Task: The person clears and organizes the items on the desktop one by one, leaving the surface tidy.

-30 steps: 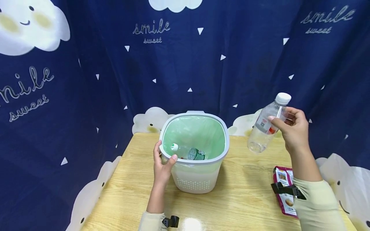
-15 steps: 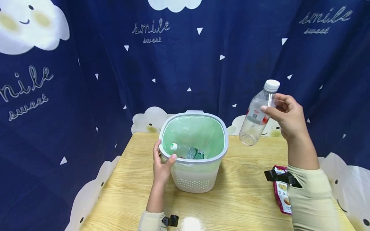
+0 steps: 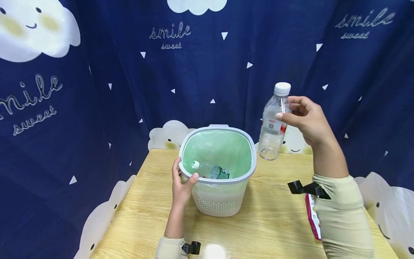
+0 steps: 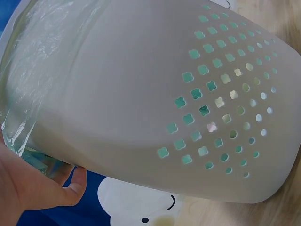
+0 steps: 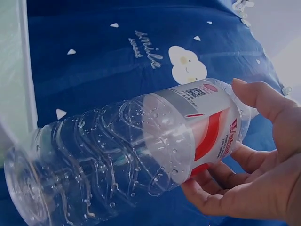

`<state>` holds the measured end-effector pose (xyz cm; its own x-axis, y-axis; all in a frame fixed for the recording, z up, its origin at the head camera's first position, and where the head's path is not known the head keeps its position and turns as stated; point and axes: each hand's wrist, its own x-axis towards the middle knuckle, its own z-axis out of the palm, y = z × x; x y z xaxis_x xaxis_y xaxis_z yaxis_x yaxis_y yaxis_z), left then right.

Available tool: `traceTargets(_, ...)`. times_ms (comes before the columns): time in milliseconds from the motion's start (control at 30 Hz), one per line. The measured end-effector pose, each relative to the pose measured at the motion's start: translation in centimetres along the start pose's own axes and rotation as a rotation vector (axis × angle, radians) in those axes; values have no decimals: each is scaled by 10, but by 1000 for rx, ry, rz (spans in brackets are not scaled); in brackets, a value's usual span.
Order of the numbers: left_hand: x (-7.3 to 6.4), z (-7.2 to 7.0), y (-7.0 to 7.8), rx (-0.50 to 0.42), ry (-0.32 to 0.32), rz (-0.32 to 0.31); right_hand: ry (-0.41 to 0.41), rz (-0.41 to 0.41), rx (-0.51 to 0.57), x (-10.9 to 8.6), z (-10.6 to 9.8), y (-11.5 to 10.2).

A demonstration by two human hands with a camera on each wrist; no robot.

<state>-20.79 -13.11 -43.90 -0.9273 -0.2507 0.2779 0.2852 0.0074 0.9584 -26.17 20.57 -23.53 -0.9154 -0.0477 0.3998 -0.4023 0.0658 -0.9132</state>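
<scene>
My right hand (image 3: pixel 307 120) holds a clear plastic bottle (image 3: pixel 271 124) with a white cap and a red-and-grey label, in the air to the right of a trash bin. Droplets cling inside the bottle (image 5: pixel 108 155) in the right wrist view, where thumb and fingers grip the label end. The pale trash bin (image 3: pixel 216 201) stands on the table, lined with a green bag (image 3: pixel 223 149). My left hand (image 3: pixel 182 189) grips its rim at the front left. Inside lie a bottle with a green-and-white cap (image 3: pixel 195 165) and a green-labelled bottle (image 3: pixel 220 172).
A magenta-and-white snack packet (image 3: pixel 313 217) lies on the wooden table (image 3: pixel 268 223), partly hidden behind my right forearm. A dark blue curtain (image 3: pixel 207 72) with clouds and white triangles hangs behind the table and along its sides.
My right hand has carried the bottle left and upward, closer to the bin, and the bottle has turned more upright. My left hand keeps its place on the rim.
</scene>
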Motion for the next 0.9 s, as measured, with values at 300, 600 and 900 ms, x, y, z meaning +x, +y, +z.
traceTargets(300,0,0,-3,26,22,63,-103,48,13,15,18,-12)
traceTargets(600,0,1,-2,26,16,48,-157,116,-59,32,40,-9)
traceTargets(900,-1,0,-2,23,10,21,-268,201,-100,50,63,-4)
